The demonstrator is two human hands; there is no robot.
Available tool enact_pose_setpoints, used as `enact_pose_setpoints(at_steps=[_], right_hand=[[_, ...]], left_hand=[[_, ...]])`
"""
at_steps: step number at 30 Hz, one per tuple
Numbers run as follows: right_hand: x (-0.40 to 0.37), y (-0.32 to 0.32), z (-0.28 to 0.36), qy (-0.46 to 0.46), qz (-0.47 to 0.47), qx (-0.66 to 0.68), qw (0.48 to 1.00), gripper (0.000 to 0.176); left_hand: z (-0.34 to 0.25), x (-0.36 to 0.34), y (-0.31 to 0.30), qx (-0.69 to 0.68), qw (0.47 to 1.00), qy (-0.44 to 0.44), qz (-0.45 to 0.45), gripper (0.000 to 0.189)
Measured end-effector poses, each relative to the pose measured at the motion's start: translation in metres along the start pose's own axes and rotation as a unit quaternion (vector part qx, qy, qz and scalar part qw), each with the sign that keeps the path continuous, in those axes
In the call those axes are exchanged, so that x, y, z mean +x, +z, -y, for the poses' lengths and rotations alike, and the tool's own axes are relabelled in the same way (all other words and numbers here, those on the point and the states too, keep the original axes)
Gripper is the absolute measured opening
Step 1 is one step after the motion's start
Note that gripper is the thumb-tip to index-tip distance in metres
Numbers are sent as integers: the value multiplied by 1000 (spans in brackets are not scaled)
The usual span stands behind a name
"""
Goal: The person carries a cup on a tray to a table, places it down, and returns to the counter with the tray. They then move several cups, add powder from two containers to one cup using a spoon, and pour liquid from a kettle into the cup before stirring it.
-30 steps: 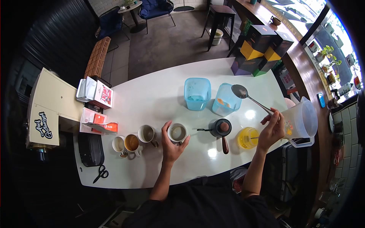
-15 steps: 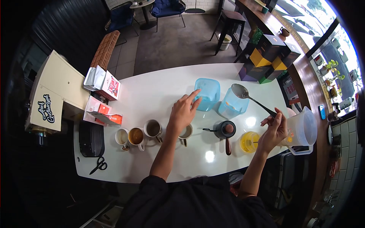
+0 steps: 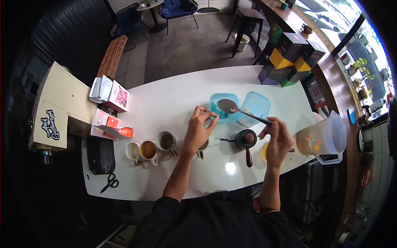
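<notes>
My right hand (image 3: 278, 142) grips the handle of a large metal spoon (image 3: 227, 106), whose bowl hangs over the left light-blue plastic container (image 3: 213, 99). At that container's near corner is my left hand (image 3: 200, 128), its thumb and fingertips drawn together at the rim; part of the rim is hidden behind them. Darker blue shows inside the container. A second light-blue plastic container (image 3: 259, 103) stands just right of it, partly behind the spoon handle. Below the spoon sits a small dark pot (image 3: 245, 139) with a brown handle. My right hand partly covers a yellow cup (image 3: 264, 152).
Mugs, one a brown-filled mug (image 3: 148, 149), stand left of my left forearm. A clear pitcher (image 3: 320, 138) is at the right edge. Scissors (image 3: 110, 182), a black case (image 3: 100, 155) and a cream machine (image 3: 62, 107) are left. Stacked boxes (image 3: 285, 58) stand far right.
The spoon has moved left, from above the right container to above the left one. My left hand's fingers have drawn together and shifted slightly down toward the near corner.
</notes>
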State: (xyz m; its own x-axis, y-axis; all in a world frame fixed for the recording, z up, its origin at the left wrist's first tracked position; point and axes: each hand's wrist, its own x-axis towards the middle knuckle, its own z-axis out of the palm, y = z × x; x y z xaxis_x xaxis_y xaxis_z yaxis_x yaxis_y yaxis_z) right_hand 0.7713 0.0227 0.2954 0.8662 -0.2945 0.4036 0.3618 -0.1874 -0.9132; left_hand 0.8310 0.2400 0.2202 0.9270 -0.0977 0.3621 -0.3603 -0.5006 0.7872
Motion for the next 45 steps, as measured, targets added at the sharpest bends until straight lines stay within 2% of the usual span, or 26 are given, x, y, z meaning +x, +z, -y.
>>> enact_pose_setpoints(at_steps=[2, 9, 11, 12, 14, 15, 17, 20, 24, 34, 45], right_hand=[[-4, 8, -2, 11, 29, 11, 999, 19], [-11, 27, -23, 7, 66, -113, 991, 14], [-14, 30, -34, -8, 79, -142, 987, 15], [-16, 32, -37, -6, 77, -142, 987, 15], [-18, 35, -41, -13, 86, -166, 982, 15], [-19, 35, -46, -14, 87, -179, 980, 16], [-19, 38, -49, -17, 82, -176, 981, 16], [-19, 41, -55, -38, 74, -186, 979, 15], [-17, 43, -61, -46, 76, -195, 977, 14], [-19, 47, -75, -32, 64, -180, 981, 14], [-20, 49, -76, 36, 48, -121, 991, 15]], left_hand=[[-7, -3, -1, -54, 997, -57, 26, 13], [-14, -11, -4, -96, 990, -92, 55, 27], [-16, -12, -5, -93, 985, -124, 72, 41], [-16, -13, -4, -92, 985, -124, 74, 41], [-15, -14, -2, -104, 987, -112, 58, 58], [-16, -15, -1, -103, 987, -111, 60, 58], [-19, -15, -2, -96, 984, -134, 65, 72], [-21, -15, -3, -88, 986, -123, 68, 82], [-21, -15, -2, -101, 985, -127, 66, 85], [-18, -16, -2, -83, 986, -115, 89, 76], [-13, -17, 0, -87, 989, -93, 81, 75]])
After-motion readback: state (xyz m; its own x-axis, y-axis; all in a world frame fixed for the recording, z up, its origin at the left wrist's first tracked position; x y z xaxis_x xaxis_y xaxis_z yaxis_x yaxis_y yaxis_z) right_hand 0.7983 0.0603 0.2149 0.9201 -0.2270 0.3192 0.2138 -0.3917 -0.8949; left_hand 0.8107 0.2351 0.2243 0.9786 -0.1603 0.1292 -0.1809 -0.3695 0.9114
